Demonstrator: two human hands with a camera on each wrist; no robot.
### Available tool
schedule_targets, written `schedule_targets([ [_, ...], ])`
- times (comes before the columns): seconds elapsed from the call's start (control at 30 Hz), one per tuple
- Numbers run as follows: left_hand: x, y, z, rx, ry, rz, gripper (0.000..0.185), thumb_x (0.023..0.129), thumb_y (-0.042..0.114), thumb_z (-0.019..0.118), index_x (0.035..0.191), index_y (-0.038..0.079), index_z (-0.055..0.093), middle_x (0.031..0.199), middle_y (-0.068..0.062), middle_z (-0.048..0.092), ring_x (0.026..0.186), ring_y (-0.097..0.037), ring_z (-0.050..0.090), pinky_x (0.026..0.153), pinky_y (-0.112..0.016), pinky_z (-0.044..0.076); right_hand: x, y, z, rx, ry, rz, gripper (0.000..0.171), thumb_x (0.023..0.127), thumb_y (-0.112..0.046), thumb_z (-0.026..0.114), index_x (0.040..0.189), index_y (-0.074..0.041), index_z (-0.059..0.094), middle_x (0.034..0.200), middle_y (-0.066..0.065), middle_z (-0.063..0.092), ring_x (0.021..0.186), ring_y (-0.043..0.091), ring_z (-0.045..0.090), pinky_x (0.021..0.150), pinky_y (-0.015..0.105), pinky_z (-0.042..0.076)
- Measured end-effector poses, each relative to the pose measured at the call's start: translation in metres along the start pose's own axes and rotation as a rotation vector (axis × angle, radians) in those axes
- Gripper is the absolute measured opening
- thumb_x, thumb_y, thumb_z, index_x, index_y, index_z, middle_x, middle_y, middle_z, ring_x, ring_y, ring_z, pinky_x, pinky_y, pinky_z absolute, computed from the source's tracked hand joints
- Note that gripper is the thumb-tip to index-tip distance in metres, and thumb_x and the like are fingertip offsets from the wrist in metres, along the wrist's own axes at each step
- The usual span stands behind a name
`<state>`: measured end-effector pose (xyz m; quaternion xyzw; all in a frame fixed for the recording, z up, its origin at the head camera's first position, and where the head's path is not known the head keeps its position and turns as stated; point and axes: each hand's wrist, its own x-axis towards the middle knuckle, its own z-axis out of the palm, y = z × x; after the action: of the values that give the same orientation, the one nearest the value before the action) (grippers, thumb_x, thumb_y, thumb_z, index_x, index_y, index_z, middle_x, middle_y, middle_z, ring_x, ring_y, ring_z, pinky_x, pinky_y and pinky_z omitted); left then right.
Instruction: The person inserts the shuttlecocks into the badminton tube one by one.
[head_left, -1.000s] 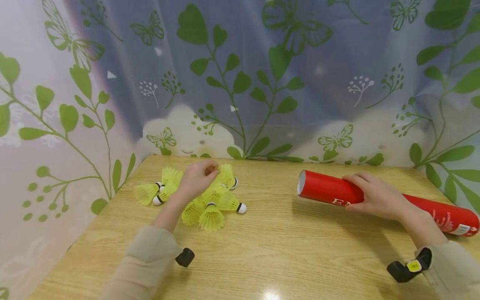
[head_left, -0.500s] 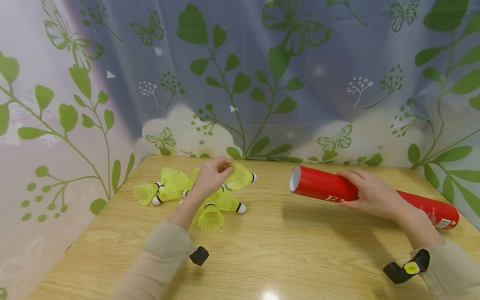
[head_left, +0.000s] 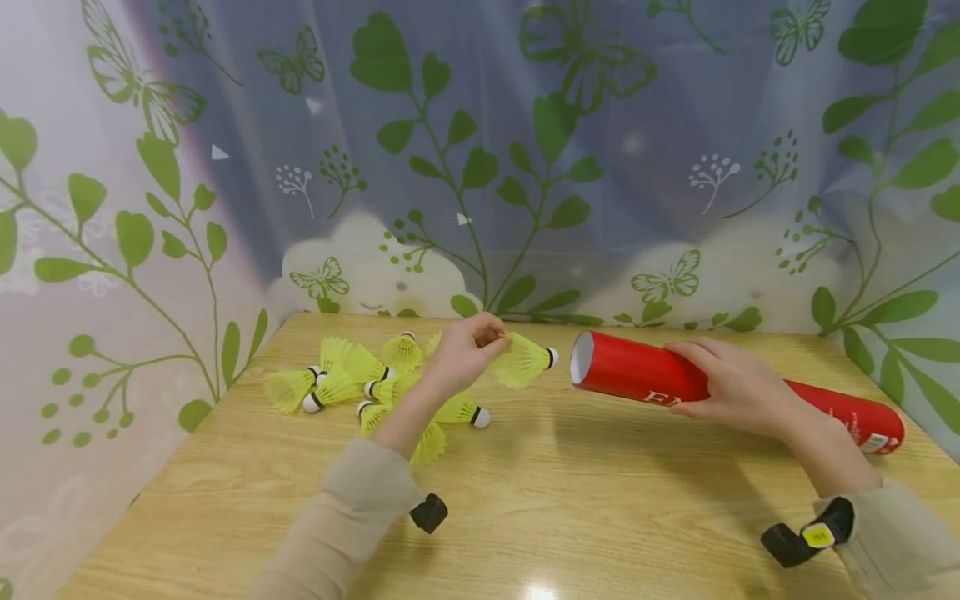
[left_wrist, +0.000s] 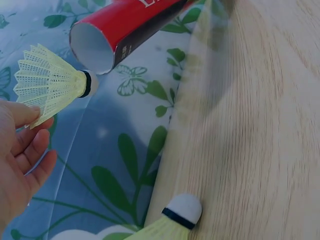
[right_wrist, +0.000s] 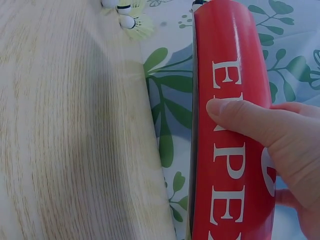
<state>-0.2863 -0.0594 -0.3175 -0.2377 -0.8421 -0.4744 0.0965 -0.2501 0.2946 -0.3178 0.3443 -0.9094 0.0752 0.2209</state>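
My left hand (head_left: 467, 357) pinches a yellow shuttlecock (head_left: 525, 361) by its skirt edge and holds it in the air, cork pointing at the open mouth of the red tube (head_left: 645, 377). In the left wrist view the shuttlecock (left_wrist: 50, 82) hangs a short gap from the tube (left_wrist: 120, 30) mouth, with my left hand (left_wrist: 22, 150) below it. My right hand (head_left: 738, 387) grips the tube near its middle and holds it tilted, open end toward the left. In the right wrist view the thumb of my right hand (right_wrist: 272, 135) lies across the tube (right_wrist: 230, 125) over its white lettering.
Several yellow shuttlecocks (head_left: 352, 379) lie in a loose pile on the wooden table (head_left: 570, 500) at the back left. A curtain (head_left: 480, 150) printed with green leaves and butterflies hangs close behind and beside the table.
My left hand lifted one shuttlecock out of the pile and carried it right toward the tube. My right hand moved the tube left and raised its open end.
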Motion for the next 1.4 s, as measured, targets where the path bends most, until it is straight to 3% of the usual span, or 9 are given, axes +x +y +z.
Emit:
schedule_targets([
  [0.2,0.005,0.007,0.014,-0.051,-0.014,0.012,0.011,0.088,0.012,0.063,0.098,0.006,0.064,0.084,-0.002,0.064,0.074,-0.015,0.056,0.066,-0.026,0.046,0.001,0.001,0.001,0.004,0.003,-0.003,0.076,0.057,-0.025,0.088,0.12,-0.003,0.054,0.11,0.015,0.058,0.093,0.032,0.057,0.074,0.051,0.049],
  [0.5,0.011,0.013,0.035,-0.052,0.006,0.009,0.01,0.088,0.013,0.064,0.095,0.006,0.063,0.081,-0.002,0.064,0.071,-0.012,0.055,0.063,-0.023,0.044,0.001,0.001,0.004,-0.004,0.021,-0.021,0.076,0.056,-0.026,0.088,0.12,-0.003,0.054,0.11,0.015,0.058,0.094,0.033,0.056,0.075,0.051,0.048],
  [0.7,0.016,0.012,0.047,-0.121,0.004,-0.004,0.009,0.087,0.01,0.064,0.093,0.004,0.062,0.081,-0.005,0.067,0.069,-0.01,0.056,0.06,-0.021,0.042,0.001,-0.001,0.001,0.003,0.019,-0.007,0.076,0.057,-0.026,0.088,0.121,-0.003,0.053,0.11,0.015,0.058,0.094,0.033,0.056,0.075,0.051,0.048],
  [0.9,0.019,0.012,0.061,-0.205,0.048,-0.025,0.007,0.086,0.007,0.065,0.091,0.002,0.065,0.082,-0.007,0.069,0.069,-0.008,0.055,0.06,-0.019,0.043,0.001,-0.001,0.003,-0.001,0.016,-0.004,0.076,0.057,-0.026,0.088,0.121,-0.003,0.054,0.11,0.015,0.058,0.094,0.032,0.056,0.075,0.05,0.048],
  [1.2,0.017,0.015,0.07,-0.046,0.094,0.003,0.014,0.087,0.012,0.066,0.096,0.006,0.074,0.095,-0.004,0.067,0.083,-0.015,0.06,0.068,-0.02,0.047,0.0,-0.001,0.004,0.006,0.012,-0.005,0.076,0.057,-0.027,0.088,0.122,-0.005,0.053,0.111,0.013,0.058,0.094,0.031,0.057,0.075,0.05,0.049],
  [1.4,0.019,0.016,0.074,-0.134,0.141,-0.042,0.015,0.086,0.009,0.066,0.097,0.002,0.073,0.094,-0.008,0.07,0.083,-0.015,0.063,0.067,-0.019,0.049,-0.002,-0.001,0.001,0.022,-0.003,0.029,0.075,0.06,-0.027,0.087,0.123,-0.006,0.053,0.113,0.013,0.058,0.097,0.031,0.056,0.076,0.051,0.047],
])
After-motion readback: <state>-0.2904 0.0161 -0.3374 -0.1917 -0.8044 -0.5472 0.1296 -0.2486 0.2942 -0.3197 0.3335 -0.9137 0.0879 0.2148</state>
